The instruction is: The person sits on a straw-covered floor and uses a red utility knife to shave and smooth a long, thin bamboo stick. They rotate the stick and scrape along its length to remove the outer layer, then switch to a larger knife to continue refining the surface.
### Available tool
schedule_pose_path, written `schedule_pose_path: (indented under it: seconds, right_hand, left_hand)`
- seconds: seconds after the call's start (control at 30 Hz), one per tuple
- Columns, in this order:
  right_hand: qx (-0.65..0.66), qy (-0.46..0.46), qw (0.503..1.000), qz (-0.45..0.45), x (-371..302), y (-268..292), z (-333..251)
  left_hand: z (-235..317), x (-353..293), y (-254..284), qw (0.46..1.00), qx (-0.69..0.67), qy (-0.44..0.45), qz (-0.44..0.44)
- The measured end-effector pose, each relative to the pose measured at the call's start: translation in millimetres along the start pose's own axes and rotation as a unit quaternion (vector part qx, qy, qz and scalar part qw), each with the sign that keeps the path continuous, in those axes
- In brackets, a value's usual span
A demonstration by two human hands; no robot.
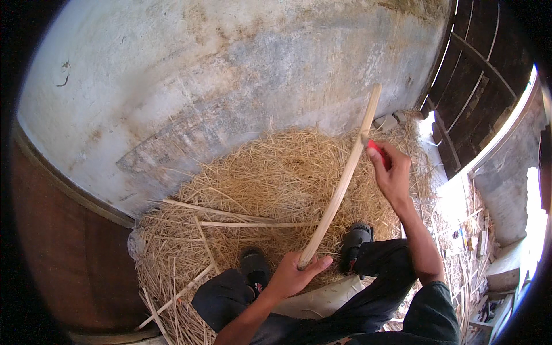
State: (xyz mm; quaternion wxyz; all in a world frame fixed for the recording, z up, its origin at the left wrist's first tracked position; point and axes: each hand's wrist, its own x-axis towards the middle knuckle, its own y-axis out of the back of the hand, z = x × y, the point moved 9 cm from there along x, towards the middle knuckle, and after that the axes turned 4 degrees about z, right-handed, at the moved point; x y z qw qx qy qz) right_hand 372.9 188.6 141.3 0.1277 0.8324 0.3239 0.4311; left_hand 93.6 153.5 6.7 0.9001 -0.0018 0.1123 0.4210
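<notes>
A long pale strip of wood or split bamboo (342, 184) slants upward from my lap to the far right. My left hand (294, 275) is closed around its near end, the thumb lying along it. Near the strip's upper part, my right hand (394, 172) grips a small red-handled tool (378, 150). The tool's short greyish tip (364, 140) meets the strip's right side. Its exact kind is too small to make out, and my fingers hide part of the handle.
Straw-like shavings (287, 172) cover the floor around my shoes. Several thin strips (247, 224) lie on them to the left. A stained plaster wall (230, 75) rises ahead. Dark wooden boards (477, 75) stand at right, a brown panel (69, 230) at left.
</notes>
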Motion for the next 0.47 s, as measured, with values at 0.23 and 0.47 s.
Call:
schedule_pose_path:
  seconds: [0.23,0.47]
  right_hand:
    - [0.063,-0.074,0.995,0.019,0.3,2.0,33.4]
    - [-0.155,-0.006,0.886,-0.437,-49.5,-67.2,78.8]
  left_hand:
    - [3.0,3.3,5.6,1.000,-0.010,0.013,0.027]
    - [-14.4,12.9,30.6,0.992,-0.076,0.064,0.076]
